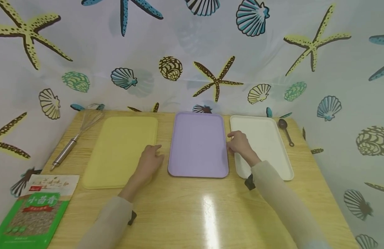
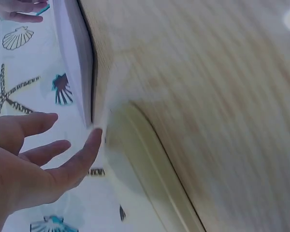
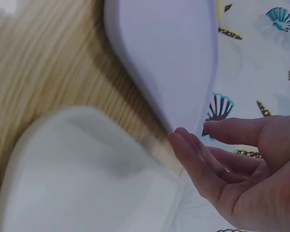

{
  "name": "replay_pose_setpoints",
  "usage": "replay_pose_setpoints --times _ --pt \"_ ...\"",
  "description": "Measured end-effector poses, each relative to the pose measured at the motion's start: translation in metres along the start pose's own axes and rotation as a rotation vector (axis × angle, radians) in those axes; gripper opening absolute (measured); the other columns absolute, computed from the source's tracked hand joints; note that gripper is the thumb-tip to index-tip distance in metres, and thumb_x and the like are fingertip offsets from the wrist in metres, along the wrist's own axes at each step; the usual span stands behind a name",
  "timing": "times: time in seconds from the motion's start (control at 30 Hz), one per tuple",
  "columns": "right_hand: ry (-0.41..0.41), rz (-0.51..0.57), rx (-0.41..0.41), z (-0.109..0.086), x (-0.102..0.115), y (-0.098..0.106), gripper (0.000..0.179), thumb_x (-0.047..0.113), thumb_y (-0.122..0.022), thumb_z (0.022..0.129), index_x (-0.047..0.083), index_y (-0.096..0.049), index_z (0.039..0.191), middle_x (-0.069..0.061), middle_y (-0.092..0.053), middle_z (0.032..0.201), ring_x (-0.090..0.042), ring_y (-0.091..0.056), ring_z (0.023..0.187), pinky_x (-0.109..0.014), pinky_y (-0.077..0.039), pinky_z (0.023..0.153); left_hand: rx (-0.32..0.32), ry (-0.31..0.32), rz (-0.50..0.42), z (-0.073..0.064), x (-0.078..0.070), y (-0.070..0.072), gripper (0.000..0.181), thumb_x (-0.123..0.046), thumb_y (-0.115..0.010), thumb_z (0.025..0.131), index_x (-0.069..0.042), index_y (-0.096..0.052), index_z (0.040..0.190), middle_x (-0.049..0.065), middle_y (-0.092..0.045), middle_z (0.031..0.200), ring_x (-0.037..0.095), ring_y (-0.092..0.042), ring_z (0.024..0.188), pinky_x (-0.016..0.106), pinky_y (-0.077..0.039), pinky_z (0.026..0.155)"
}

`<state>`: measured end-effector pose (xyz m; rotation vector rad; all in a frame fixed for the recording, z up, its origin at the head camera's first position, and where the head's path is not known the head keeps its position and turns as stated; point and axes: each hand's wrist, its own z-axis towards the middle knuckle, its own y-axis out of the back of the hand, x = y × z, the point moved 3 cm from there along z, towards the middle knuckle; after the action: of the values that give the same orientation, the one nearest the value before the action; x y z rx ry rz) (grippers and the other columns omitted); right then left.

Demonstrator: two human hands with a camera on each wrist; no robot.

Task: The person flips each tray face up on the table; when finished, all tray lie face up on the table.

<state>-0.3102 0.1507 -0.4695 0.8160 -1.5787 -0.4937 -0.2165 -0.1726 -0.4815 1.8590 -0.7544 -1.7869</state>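
A purple tray (image 1: 198,145) lies in the middle of the wooden table, with a yellow tray (image 1: 123,148) to its left and a white tray (image 1: 269,148) to its right. My left hand (image 1: 149,159) hovers around the yellow tray's right edge, fingers spread and holding nothing; in the left wrist view its fingers (image 2: 89,150) stand apart from each other. My right hand (image 1: 240,143) is over the white tray's left edge, its fingers by the purple tray's right side. The right wrist view has those fingertips (image 3: 183,142) at the purple rim; whether they touch it I cannot tell.
A whisk (image 1: 74,140) lies left of the yellow tray, and a green seed packet (image 1: 39,211) at the front left. A dark brown spoon (image 1: 285,132) sits beyond the white tray's right edge. A patterned cloth (image 1: 179,41) hangs behind the table (image 1: 179,211).
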Motion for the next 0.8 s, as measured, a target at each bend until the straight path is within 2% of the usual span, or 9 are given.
replay_pose_setpoints --times 0.07,0.17,0.3,0.43,0.53,0.63,0.8 --pt "0.053 -0.036 -0.021 -0.004 0.006 -0.003 0.043 -0.004 -0.059 0.080 -0.012 -0.058 0.122 -0.021 -0.070 0.081 -0.028 -0.069 0.065 -0.023 -0.054 0.054 -0.029 -0.028 0.032 -0.012 0.005 0.014 0.049 -0.007 -0.053 0.096 0.014 -0.039 0.137 0.035 -0.040 0.131 0.047 -0.051 0.111 0.053 -0.049 0.094" --pt "0.128 -0.060 -0.056 -0.009 0.019 -0.013 0.039 -0.002 -0.062 0.080 -0.010 -0.061 0.119 -0.019 -0.070 0.086 -0.027 -0.067 0.072 -0.029 -0.055 0.061 -0.073 -0.042 0.090 -0.026 0.016 0.041 0.049 -0.006 -0.052 0.096 0.016 -0.036 0.137 0.038 -0.035 0.135 0.055 -0.041 0.120 0.061 -0.041 0.099" --pt "0.202 -0.074 -0.074 -0.015 0.043 -0.034 0.039 0.001 -0.065 0.081 -0.007 -0.062 0.119 -0.021 -0.070 0.098 -0.031 -0.067 0.089 -0.039 -0.056 0.077 -0.126 -0.049 0.151 -0.039 0.042 0.077 0.050 -0.005 -0.053 0.096 0.020 -0.035 0.135 0.044 -0.032 0.135 0.062 -0.032 0.122 0.068 -0.034 0.099" --pt "0.247 -0.096 -0.056 -0.016 0.069 -0.059 0.042 0.006 -0.065 0.084 -0.003 -0.061 0.125 -0.020 -0.068 0.111 -0.032 -0.067 0.098 -0.041 -0.054 0.085 -0.149 -0.053 0.246 -0.040 0.070 0.106 0.054 -0.006 -0.056 0.094 0.026 -0.034 0.131 0.050 -0.030 0.131 0.067 -0.030 0.118 0.073 -0.030 0.096" --pt "0.269 -0.097 -0.026 -0.017 0.090 -0.081 0.043 0.008 -0.063 0.088 -0.002 -0.058 0.129 -0.020 -0.065 0.118 -0.032 -0.065 0.102 -0.041 -0.053 0.088 -0.099 0.010 0.326 -0.035 0.088 0.120 0.061 -0.014 -0.057 0.095 0.029 -0.030 0.131 0.053 -0.027 0.131 0.070 -0.027 0.117 0.075 -0.026 0.097" --pt "0.288 -0.108 0.016 -0.017 0.109 -0.105 0.044 0.012 -0.061 0.091 -0.002 -0.054 0.133 -0.019 -0.062 0.124 -0.031 -0.061 0.111 -0.040 -0.051 0.094 -0.030 0.072 0.387 -0.030 0.101 0.127 0.069 -0.023 -0.055 0.097 0.030 -0.026 0.131 0.054 -0.025 0.130 0.069 -0.027 0.116 0.074 -0.027 0.097" --pt "0.329 -0.156 0.071 -0.020 0.135 -0.143 0.050 0.017 -0.059 0.096 -0.005 -0.046 0.139 -0.022 -0.056 0.132 -0.034 -0.053 0.120 -0.040 -0.044 0.103 0.042 0.126 0.424 -0.027 0.111 0.132 0.076 -0.029 -0.055 0.097 0.031 -0.023 0.132 0.053 -0.030 0.127 0.068 -0.033 0.112 0.070 -0.035 0.093"
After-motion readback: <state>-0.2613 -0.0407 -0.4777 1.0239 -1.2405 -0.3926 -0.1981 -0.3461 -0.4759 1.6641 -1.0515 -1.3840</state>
